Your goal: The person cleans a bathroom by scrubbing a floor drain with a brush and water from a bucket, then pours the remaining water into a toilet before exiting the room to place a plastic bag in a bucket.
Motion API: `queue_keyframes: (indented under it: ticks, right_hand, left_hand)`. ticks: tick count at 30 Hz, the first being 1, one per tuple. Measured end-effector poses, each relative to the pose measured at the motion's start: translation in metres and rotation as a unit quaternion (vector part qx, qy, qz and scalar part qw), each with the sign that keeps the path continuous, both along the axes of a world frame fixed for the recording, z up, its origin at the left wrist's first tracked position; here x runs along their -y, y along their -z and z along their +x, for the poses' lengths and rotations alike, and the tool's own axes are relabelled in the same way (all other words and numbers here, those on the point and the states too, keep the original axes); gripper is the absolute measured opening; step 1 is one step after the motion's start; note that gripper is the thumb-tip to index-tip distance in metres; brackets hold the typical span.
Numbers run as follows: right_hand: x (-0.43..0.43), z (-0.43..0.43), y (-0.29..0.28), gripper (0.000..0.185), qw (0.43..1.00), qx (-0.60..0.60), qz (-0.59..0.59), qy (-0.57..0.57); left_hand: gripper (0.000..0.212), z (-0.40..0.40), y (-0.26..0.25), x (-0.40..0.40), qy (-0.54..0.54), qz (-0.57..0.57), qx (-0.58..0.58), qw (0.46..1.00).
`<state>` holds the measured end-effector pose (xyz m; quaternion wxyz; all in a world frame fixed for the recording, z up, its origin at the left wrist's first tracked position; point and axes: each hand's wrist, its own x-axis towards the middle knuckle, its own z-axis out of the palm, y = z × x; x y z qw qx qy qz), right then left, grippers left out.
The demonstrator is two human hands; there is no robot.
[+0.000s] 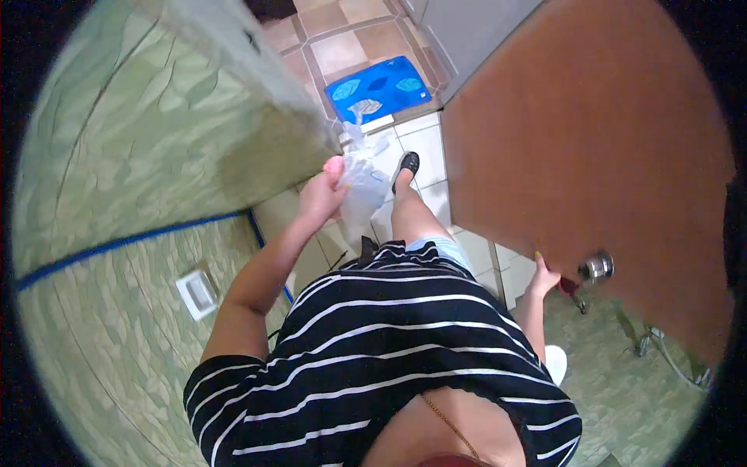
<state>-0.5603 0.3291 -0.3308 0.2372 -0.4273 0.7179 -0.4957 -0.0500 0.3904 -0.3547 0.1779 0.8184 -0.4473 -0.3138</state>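
Observation:
My left hand (322,195) is held out in front of me, its fingers closed on a crumpled translucent plastic bag (366,181). A small pink item (334,166) shows at the top of the same hand; I cannot tell what it is. Low on my right, my right hand (544,281) is at the edge of a brown door (572,134), thumb upward. Its fingers are partly hidden, so its grip is unclear. Beside those fingers is a dark red thing (567,285), too small to name. A round metal doorknob (596,267) sits farther along the door.
A blue leaf-patterned mat (379,87) lies on the tiled floor (332,49) beyond the doorway. Green-patterned walls (146,146) stand on my left, with a white recessed soap dish (197,295). Metal pipe fittings (643,341) are at the lower right wall. My black shoe (407,169) is on white tiles.

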Motion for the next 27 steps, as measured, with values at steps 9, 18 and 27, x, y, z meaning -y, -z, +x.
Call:
queue_keyframes:
  ticks: [9,18,27]
  right_hand:
    - [0.051,0.015,-0.007,0.021,0.981,0.017,-0.048,0.189]
    - [0.203,0.048,-0.016,0.023,0.978,-0.036,0.089,0.183]
    - [0.458,0.207,0.044,0.025,0.97,-0.053,0.203,-0.126]
  left_hand:
    - [0.037,0.049,0.055,0.229,0.0,0.149,0.044,0.988]
    - [0.035,0.221,0.102,0.352,-0.295,0.0,0.032,0.955]
    - [0.044,0.328,0.06,0.402,-0.46,0.024,-0.01,0.887]
